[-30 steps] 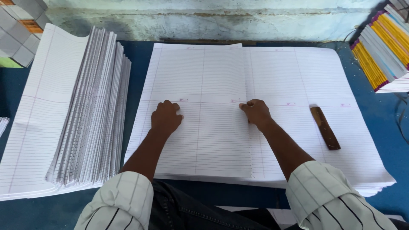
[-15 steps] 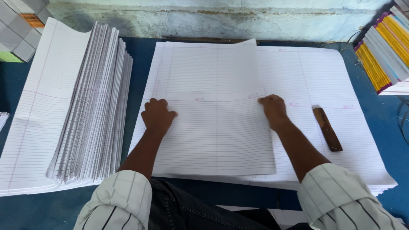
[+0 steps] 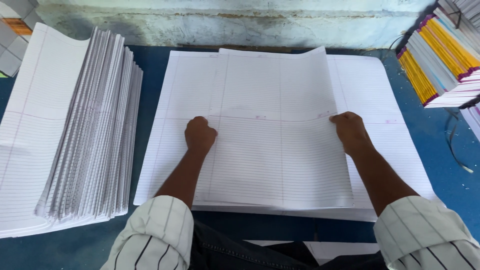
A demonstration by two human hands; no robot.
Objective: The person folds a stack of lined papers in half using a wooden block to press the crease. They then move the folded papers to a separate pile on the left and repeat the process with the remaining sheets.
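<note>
A wide pile of flat ruled white sheets (image 3: 175, 150) lies on the blue table (image 3: 150, 70) in front of me. On top of it rests a narrower folded bundle of ruled sheets (image 3: 280, 150), its top right corner slightly lifted. My left hand (image 3: 200, 135) is curled into a fist at the bundle's left edge and presses on it at mid-height. The bundle's right edge is gripped by my right hand (image 3: 350, 131), level with a pink line. Both striped sleeves show at the bottom.
A tall fanned stack of folded ruled sheets (image 3: 75, 140) fills the left side. Stacks of notebooks with yellow and purple spines (image 3: 440, 60) stand at the right edge, with a black cord (image 3: 455, 150) below them. A rough pale wall (image 3: 250, 25) runs behind.
My right hand has moved right, drawing the top bundle's edge with it, so the bundle now lies wider. The brown wooden tool seen at the right is no longer visible. The left hand barely shifted.
</note>
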